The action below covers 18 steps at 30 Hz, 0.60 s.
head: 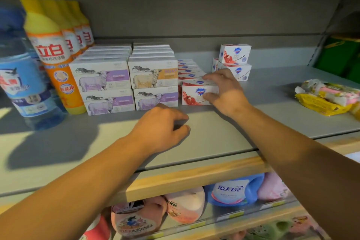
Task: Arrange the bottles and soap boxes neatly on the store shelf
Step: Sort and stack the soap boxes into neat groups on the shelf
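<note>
From over the person's shoulder, everything sits on one grey shelf [214, 134], and the front soap box [194, 93] makes a handy landmark: white with red fruit and a blue shield badge that seems to read "Safeguard". The right hand [224, 91] grips its right end, fingers over the top edge and thumb on the front face. Behind it a row of matching boxes [190, 70] runs toward the back wall. Behind and to its right, well apart, two more of the same boxes [234, 62] are stacked one on the other.

Touching its left side stand the sheep boxes [126, 80], two stacks wide and two high, with purple labels, except the top right one, which is tan. Their small print is too blurred to read. Farther left are yellow and orange bottles [56, 60] marked "立白", and beyond them a blue water bottle [25, 84], blurred.

The left hand [163, 132] hangs in front of the landmark box, just above the shelf, fingers loosely curled and holding nothing.

Far to the right lie yellow and pink packets [327, 97]. Below the shelf's wooden edge, a blue jug [233, 191] reads "蓝月亮" among pink pouches [183, 204].
</note>
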Tool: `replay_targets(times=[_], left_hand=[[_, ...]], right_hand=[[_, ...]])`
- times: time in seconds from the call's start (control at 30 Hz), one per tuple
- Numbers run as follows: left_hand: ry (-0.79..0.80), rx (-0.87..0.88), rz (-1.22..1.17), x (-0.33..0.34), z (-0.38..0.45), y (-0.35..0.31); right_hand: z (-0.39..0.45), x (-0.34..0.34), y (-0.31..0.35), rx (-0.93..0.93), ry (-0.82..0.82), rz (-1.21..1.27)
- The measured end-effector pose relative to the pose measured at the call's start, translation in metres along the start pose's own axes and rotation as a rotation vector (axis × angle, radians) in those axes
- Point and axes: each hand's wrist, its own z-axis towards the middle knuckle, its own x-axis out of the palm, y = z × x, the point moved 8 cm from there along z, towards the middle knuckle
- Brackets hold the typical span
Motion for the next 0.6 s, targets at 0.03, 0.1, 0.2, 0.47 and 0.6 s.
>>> replay_targets(times=[0.03, 0.1, 0.2, 0.47, 0.6], left_hand=[[-0.001, 0.000, 0.011, 0.000, 0.001, 0.000], [-0.003, -0.014, 0.006, 0.000, 0.002, 0.001], [-0.021, -0.032, -0.012, -0.001, 0.003, 0.001], [-0.001, -0.061, -0.045, -0.001, 0.003, 0.002], [0.015, -0.074, -0.050, -0.001, 0.003, 0.004]], right_hand=[[0.002, 0.005, 0.001, -0.022, -0.005, -0.041], [0.005, 0.010, 0.003, -0.062, -0.047, -0.109], [0.009, 0.013, 0.007, -0.117, -0.078, -0.213], [0.018, 0.024, 0.011, -0.131, 0.028, -0.181], [0.017, 0.024, 0.011, -0.141, 0.043, -0.168]])
